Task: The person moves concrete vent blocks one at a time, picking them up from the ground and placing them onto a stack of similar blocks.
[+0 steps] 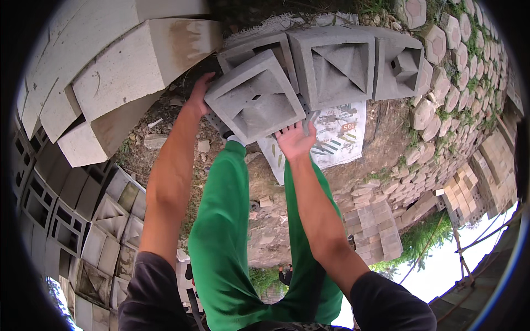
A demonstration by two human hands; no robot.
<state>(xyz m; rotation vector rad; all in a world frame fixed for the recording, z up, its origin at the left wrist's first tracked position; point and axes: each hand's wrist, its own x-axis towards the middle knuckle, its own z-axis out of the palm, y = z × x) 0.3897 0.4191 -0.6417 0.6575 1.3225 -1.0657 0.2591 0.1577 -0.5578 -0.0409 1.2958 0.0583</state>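
A grey concrete ventilation block (255, 98), square with slanted inner faces and a small hole in the middle, is held between my hands. It sits at an angle and overlaps another such block (259, 47) behind it. My left hand (200, 95) presses against its left side; most of those fingers are hidden behind the block. At the lower right edge, my right hand (297, 141) has its palm turned up, with fingertips tucked under the rim and the thumb out to the side. What the block's underside rests on, if anything, is hidden.
Two more concrete blocks (338, 66) (398, 65) continue the row to the right. A white printed sack (345, 129) lies on the dirt below them. Large pale slabs (118, 71) are piled at left, above stacked vent blocks (107, 237). Hexagonal pavers (436, 47) line the right side.
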